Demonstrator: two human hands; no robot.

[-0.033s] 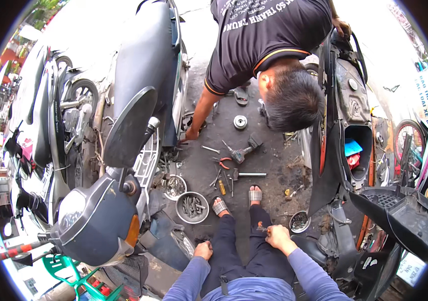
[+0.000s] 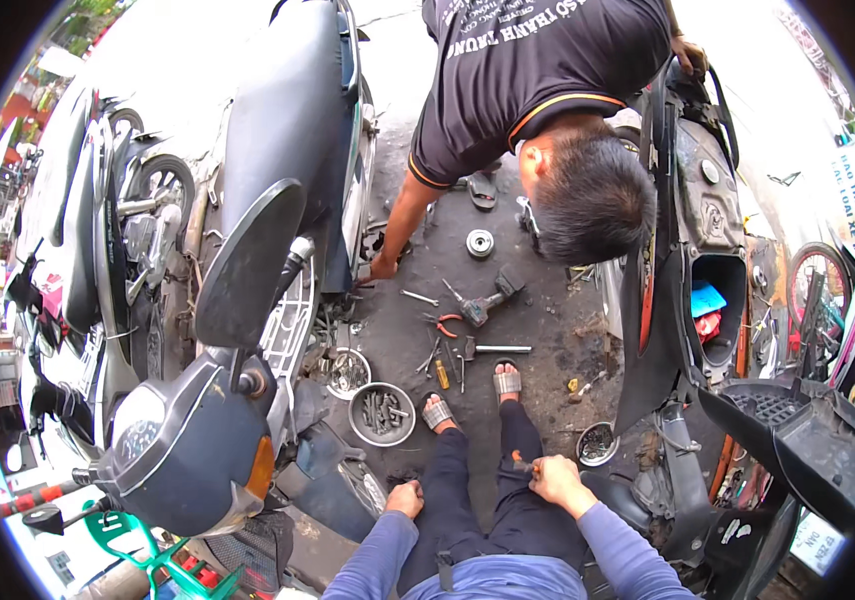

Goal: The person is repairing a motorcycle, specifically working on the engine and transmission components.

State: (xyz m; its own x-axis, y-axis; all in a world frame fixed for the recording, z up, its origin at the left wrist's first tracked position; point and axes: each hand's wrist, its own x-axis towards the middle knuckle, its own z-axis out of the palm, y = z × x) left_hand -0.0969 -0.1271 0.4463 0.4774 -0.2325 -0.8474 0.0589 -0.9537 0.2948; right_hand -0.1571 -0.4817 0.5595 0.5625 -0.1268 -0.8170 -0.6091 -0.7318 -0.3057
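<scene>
My left hand (image 2: 405, 497) is closed in a loose fist beside my left knee; what its fingers hold, if anything, is hidden. Over my right shin, my right hand (image 2: 559, 482) is closed, thumb toward the fingers. A small dark and orange bit (image 2: 518, 459) shows at its fingertips, too small to name. On the ground past my feet lie a cordless drill (image 2: 485, 298), red-handled pliers (image 2: 441, 323), a hammer (image 2: 497, 349), a yellow-handled screwdriver (image 2: 441, 374) and a wrench (image 2: 419, 297). A metal bowl (image 2: 355, 437) of bolt-like parts stands left of my feet.
A scooter (image 2: 182, 440) with a large mirror (image 2: 252, 265) stands at my left. At right is a partly stripped scooter (image 2: 692, 200) with its storage bin exposed. A co-worker (image 2: 557, 100) bends in between, one hand reaching down left. A small bowl (image 2: 597, 444) sits near my right hand.
The view has shifted slightly, so the left scooter and its mirror sit a little further left. Both my hands stay closed in nearly the same places.
</scene>
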